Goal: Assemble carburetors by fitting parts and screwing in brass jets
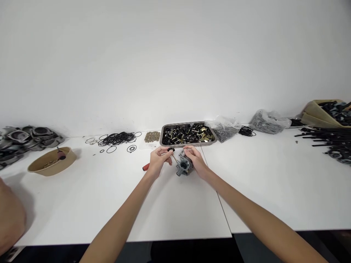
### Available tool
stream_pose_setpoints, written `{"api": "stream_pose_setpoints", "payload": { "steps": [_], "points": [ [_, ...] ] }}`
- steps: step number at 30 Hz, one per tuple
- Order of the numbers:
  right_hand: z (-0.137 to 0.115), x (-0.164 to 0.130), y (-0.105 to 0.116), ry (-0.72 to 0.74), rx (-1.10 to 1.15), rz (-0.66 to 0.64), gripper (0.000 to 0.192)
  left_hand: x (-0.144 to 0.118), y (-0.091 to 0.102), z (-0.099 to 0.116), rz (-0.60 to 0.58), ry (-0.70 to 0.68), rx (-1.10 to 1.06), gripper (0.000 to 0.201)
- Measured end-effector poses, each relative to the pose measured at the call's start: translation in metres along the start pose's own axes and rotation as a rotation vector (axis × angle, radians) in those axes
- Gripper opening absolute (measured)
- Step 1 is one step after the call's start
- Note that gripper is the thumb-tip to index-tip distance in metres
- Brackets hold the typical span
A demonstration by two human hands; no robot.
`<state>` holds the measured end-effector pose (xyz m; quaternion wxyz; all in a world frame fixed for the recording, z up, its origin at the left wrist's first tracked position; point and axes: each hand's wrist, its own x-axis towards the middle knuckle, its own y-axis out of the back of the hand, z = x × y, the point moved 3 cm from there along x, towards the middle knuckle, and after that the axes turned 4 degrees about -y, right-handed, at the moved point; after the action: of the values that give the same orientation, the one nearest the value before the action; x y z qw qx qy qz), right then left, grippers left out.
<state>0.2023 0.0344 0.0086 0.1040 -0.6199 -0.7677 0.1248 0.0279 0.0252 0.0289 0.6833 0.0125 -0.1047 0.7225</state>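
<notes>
While right hand (195, 157) steadies carburetor (184, 166), left fingers (165, 152) pinch its pin (172, 152).

Plain white wall (175, 54) behind, bare, evenly lit. Two white surfaces (82, 197) pushed against wall, narrow seam between them right of centre. Dark floor (192, 252) below surfaces' front edge.

A single head-worn camera is looking forward and down from the near edge of the white counter (175, 212), facing the bare white wall (175, 54) at the far side. It is sitting well back, taking in the counter from far left to far right, with both forearms reaching in from the bottom toward the centre.
</notes>
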Motion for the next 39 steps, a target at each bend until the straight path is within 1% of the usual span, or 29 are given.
{"api": "stream_pose_setpoints", "payload": {
  "steps": [6,12,16,18,22,24,26,29,31,34,37,39],
  "points": [
    [0.002,0.000,0.000,0.030,-0.001,0.024,0.036,-0.001,-0.003,0.001,-0.001,0.002,0.039,0.041],
    [0.007,0.001,0.003,0.030,0.015,0.111,0.038,-0.001,-0.004,0.002,-0.005,0.007,0.010,0.044],
    [0.009,0.002,0.006,0.064,-0.014,0.133,0.037,-0.004,-0.008,0.006,-0.036,0.020,-0.003,0.043],
    [0.009,0.001,0.006,0.084,-0.019,0.150,0.035,-0.006,-0.010,0.008,-0.087,0.039,0.006,0.040],
    [0.007,-0.001,0.009,0.096,-0.008,0.206,0.034,-0.011,-0.016,0.009,-0.287,0.082,0.073,0.033],
    [0.006,-0.001,0.010,0.108,-0.014,0.223,0.032,-0.012,-0.017,0.008,-0.327,0.073,0.094,0.032],
    [0.003,-0.002,0.010,0.141,-0.045,0.215,0.030,-0.012,-0.016,0.008,-0.314,0.060,0.083,0.030],
    [-0.003,-0.004,0.007,0.211,-0.120,0.168,0.027,-0.009,-0.013,0.006,-0.289,0.068,0.061,0.028],
    [-0.006,-0.006,0.004,0.261,-0.170,0.139,0.025,-0.008,-0.011,0.005,-0.305,0.081,0.076,0.029],
    [-0.010,-0.009,0.000,0.317,-0.225,0.118,0.022,-0.004,-0.007,0.005,-0.332,0.075,0.152,0.031],
    [-0.010,-0.010,-0.002,0.335,-0.252,0.115,0.021,-0.001,-0.002,0.006,-0.356,0.049,0.258,0.032],
    [-0.009,-0.011,-0.002,0.341,-0.263,0.112,0.021,-0.001,-0.001,0.008,-0.373,0.037,0.292,0.031]
  ]
}}
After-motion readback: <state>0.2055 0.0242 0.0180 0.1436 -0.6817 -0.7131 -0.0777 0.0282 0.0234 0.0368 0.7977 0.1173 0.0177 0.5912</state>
